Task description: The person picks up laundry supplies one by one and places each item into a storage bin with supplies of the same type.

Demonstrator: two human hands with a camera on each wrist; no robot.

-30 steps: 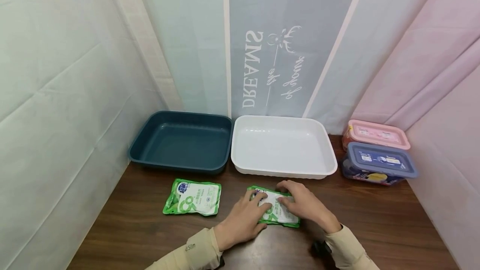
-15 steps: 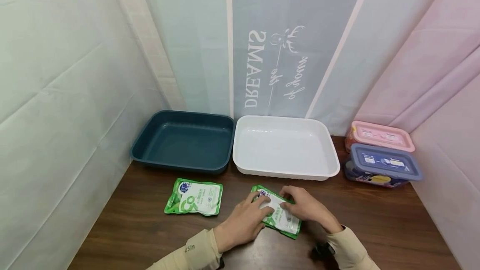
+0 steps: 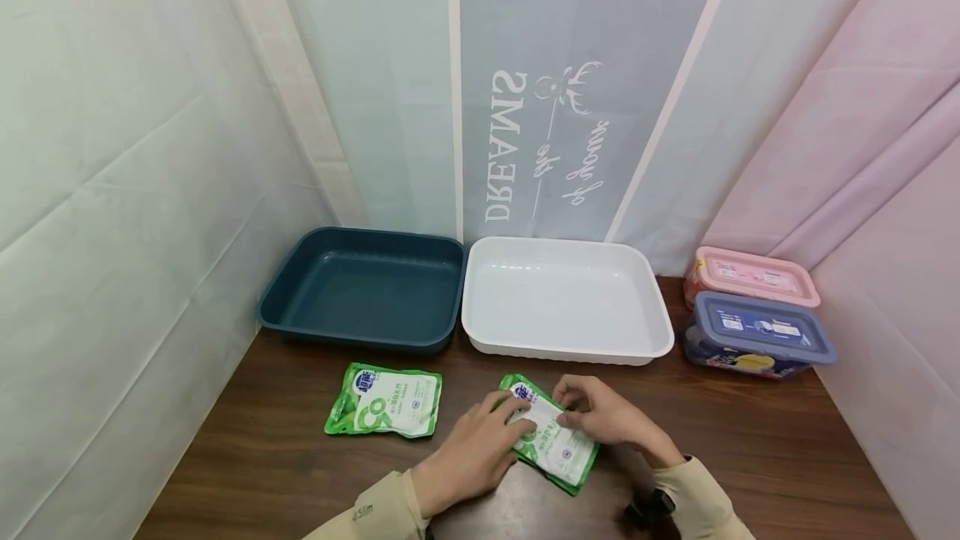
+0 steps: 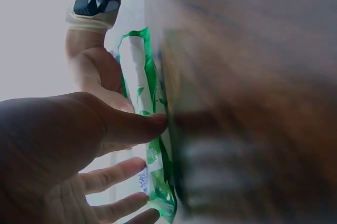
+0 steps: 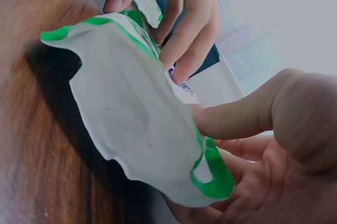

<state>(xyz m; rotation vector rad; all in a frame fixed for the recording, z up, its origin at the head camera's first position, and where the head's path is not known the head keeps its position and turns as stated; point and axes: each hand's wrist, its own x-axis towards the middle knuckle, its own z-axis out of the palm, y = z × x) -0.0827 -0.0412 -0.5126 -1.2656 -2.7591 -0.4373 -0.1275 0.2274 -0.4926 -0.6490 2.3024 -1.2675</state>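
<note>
A green-and-white pouch (image 3: 564, 446) with printed lettering lies slanted on the table between my hands. My left hand (image 3: 474, 450) grips its left part, fingers over the top and thumb at the near edge. On the other side my right hand (image 3: 609, 417) pinches the right edge, thumb on top. In the left wrist view the pouch (image 4: 134, 66) is seen edge-on, close to the table; whether a second one lies beneath, I cannot tell. The right wrist view shows the end of the pouch (image 5: 126, 113) raised off the wood. A similar pouch (image 3: 397, 402) lies flat further left.
A dark teal tray (image 3: 360, 342) and a white tray (image 3: 562, 352) stand side by side at the back. Right of them are a pink-lidded box (image 3: 757, 275) and a blue-lidded box (image 3: 765, 328). Cloth walls (image 3: 150, 190) enclose the brown wooden table (image 3: 247, 473).
The pouch between my hands has turned clockwise, its right end swinging nearer to me. Both hands stay on it. The head view has shifted slightly; the other pouch, trays and boxes are unmoved.
</note>
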